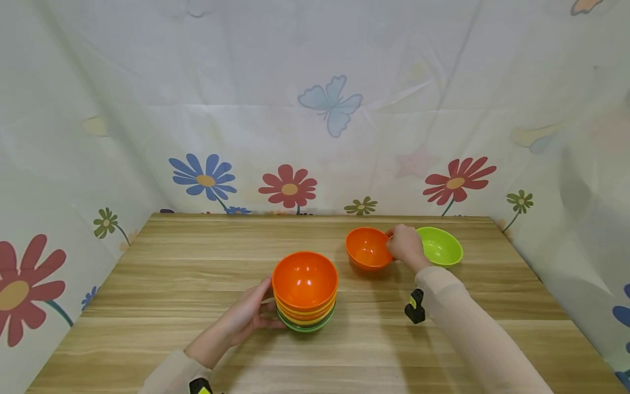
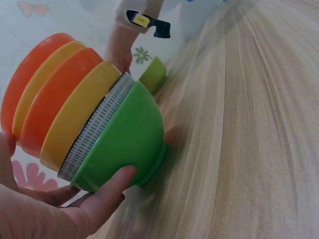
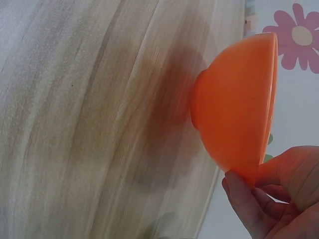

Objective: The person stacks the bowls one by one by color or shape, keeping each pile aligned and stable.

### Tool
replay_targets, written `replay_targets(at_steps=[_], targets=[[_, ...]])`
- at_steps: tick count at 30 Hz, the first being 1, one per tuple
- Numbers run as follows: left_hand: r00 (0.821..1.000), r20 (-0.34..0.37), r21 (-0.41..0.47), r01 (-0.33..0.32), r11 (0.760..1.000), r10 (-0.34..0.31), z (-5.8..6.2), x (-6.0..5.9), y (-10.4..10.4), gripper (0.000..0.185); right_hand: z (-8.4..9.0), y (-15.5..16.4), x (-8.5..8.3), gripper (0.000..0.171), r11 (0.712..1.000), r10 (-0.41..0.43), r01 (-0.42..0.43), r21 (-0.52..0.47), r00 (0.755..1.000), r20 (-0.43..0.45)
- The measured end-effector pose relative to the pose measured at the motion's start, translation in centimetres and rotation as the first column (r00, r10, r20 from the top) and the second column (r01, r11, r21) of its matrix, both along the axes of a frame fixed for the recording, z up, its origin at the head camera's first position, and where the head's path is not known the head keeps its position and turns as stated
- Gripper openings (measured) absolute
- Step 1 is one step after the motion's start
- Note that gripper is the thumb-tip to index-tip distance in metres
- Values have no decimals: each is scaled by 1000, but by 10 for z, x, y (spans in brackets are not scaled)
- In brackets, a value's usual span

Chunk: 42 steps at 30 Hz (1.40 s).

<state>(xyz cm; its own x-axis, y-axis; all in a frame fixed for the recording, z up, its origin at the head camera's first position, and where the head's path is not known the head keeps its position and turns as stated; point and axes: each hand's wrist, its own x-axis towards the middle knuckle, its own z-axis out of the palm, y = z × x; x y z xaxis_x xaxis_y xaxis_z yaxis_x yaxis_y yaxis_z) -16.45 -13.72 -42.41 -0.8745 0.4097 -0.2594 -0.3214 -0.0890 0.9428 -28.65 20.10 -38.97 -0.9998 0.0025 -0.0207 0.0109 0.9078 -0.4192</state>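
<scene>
**Steadying a stack while a loose bowl is gripped by its rim**

Seen from the head camera, a person's left hand (image 1: 244, 317) cups the near-left side of a stack of nested bowls (image 1: 305, 293) at the middle of the wooden table (image 1: 172, 284), fingers lightly curled round its lower bowls, apparently to keep it from sliding. Farther right, the right hand (image 1: 406, 246) pinches the rim of a single orange bowl (image 1: 366, 249), with a lime green bowl (image 1: 440, 246) just beside it.

The left wrist view shows fingers (image 2: 107, 191) pressed under the green bottom bowl (image 2: 124, 139), which carries yellow and orange bowls above it.

The right wrist view shows the orange bowl tilted, its rim caught between thumb and fingertips (image 3: 244, 199), its foot near the tabletop; contact cannot be told.
</scene>
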Motion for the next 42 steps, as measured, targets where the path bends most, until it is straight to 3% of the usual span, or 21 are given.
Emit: replay_targets(at_steps=[12, 19, 30, 42], targets=[[1000, -1, -5, 2, 1000, -2, 0, -1, 1, 72, 16, -3, 2, 31, 995, 74, -71, 75, 997, -38], [1000, -1, -5, 5, 1000, -5, 1, 0, 0, 65, 23, -6, 3, 32, 991, 94, -87, 100, 994, -63], [1000, 2, 4, 6, 1000, -6, 0, -1, 1, 74, 43, -18, 9, 28, 974, 195, -173, 148, 969, -149], [1000, -6, -8, 10, 1000, -10, 1, -1, 1, 64, 60, -28, 16, 24, 966, 241, -217, 139, 952, -191]])
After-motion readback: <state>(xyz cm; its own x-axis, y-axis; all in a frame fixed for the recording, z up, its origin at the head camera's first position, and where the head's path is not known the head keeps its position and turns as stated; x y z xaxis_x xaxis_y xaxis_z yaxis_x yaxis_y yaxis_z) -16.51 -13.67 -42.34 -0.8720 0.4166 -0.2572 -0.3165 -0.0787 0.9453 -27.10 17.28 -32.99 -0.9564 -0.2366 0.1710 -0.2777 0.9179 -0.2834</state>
